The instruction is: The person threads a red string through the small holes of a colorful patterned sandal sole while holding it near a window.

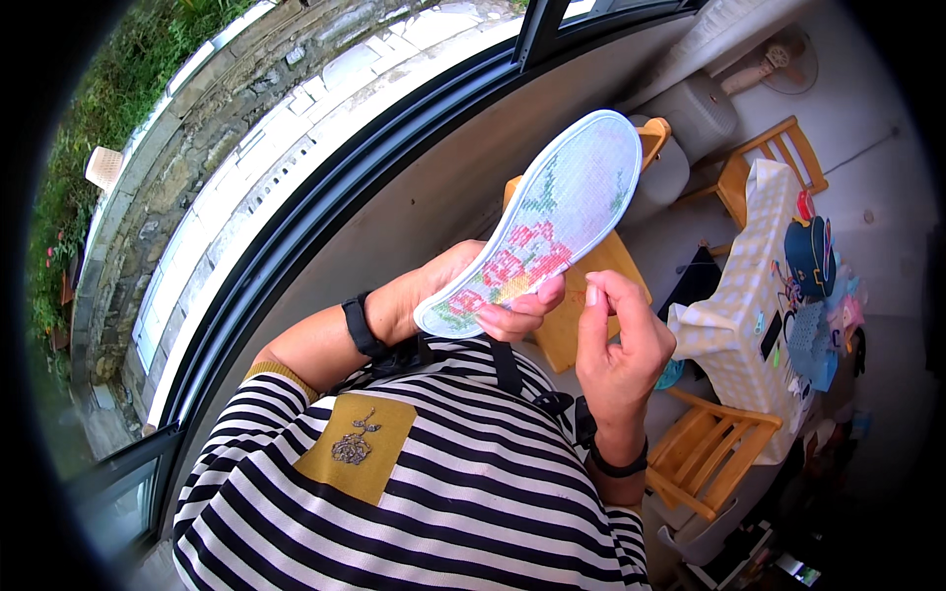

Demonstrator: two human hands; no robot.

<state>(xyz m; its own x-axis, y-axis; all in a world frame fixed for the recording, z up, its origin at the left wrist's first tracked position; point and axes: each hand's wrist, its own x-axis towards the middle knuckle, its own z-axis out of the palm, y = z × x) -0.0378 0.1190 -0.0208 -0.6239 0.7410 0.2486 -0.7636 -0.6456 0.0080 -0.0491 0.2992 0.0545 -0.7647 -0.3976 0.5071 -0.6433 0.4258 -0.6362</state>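
Note:
A shoe insole [581, 187] with a pale blue edge is tilted up in front of my chest. Cross-stitched pink and red flowers with green leaves cover its lower half, and green sprigs show higher up. My left hand [455, 264] grips the insole near its narrow end, the fingertips wrapping over the right edge. Just right of that edge is my right hand [623, 347], raised with thumb and forefinger pinched together. Whatever sits in this pinch, if anything, is too fine to make out. A gap separates the right fingertips from the insole.
To the right stands a table with a checkered cloth [724, 310], bearing a dark teal bag [810, 258] and assorted small items. A wooden chair [711, 451] is near it, another [734, 187] farther back. A dark window frame [340, 165] curves along the left.

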